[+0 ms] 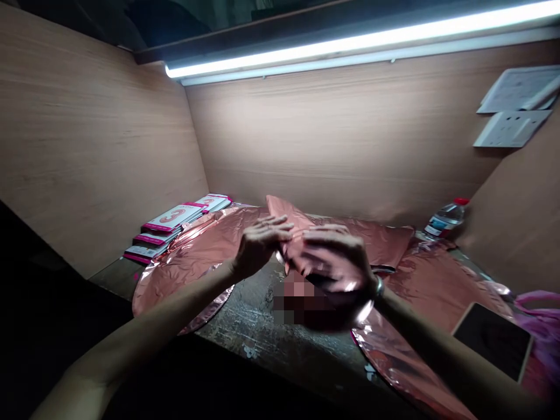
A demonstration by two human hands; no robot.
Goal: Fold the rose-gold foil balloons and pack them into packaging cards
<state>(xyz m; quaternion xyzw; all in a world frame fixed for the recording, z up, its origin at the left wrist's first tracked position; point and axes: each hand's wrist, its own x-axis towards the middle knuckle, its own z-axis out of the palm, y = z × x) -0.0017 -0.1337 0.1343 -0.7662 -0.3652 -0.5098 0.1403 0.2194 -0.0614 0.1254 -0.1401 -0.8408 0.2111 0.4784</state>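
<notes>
A partly folded rose-gold foil balloon (286, 210) is held up over the middle of the worktable. My left hand (260, 242) pinches its left side, fingers pointing right. My right hand (343, 254), with a bracelet at the wrist, is wrapped round the right side of the foil. The lower part of the balloon is blurred, and a pixelated patch covers some of it. Flat foil balloons (196, 251) lie on the left, and more flat foil (424, 291) lies on the right under my right forearm.
Stacked flat packets with pink edges (170, 217) stand at the left wall. A water bottle (446, 219) leans at the back right. A dark-screened tablet or phone (492, 338) lies on the right foil, near a purple plastic bag (540, 321). A lit tube (350, 44) hangs above.
</notes>
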